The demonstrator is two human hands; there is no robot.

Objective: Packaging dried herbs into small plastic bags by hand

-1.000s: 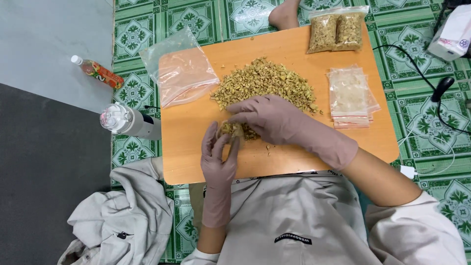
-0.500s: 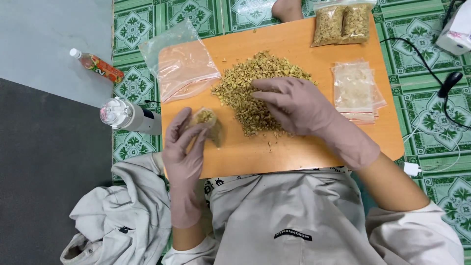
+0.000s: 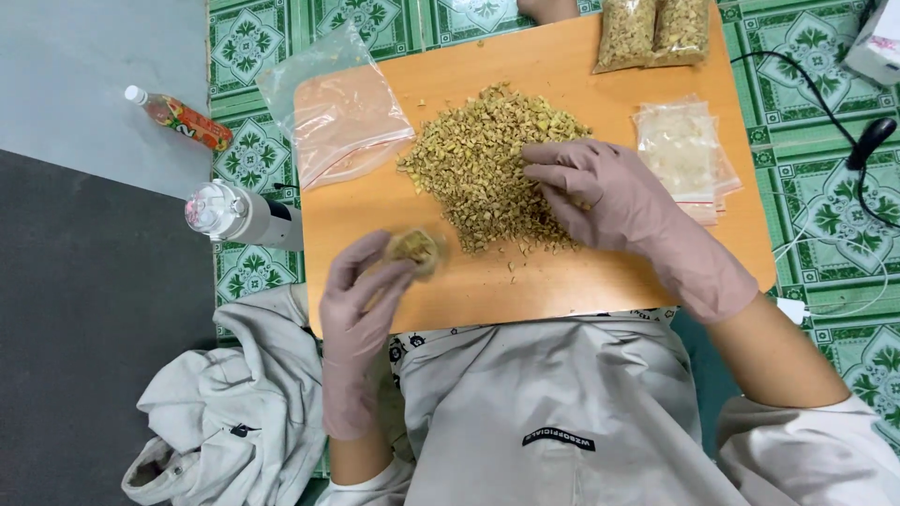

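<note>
Filling step: the left hand grips a small bag (part full) above the board; the right hand, fingers loosely curled, rakes the pile; next needs a careful pinch

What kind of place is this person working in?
Probably a home floor used for small-scale packing: an orange board over green patterned tiles, a heap of dried bits, filled bags and a left hand holding a small bag.
</note>
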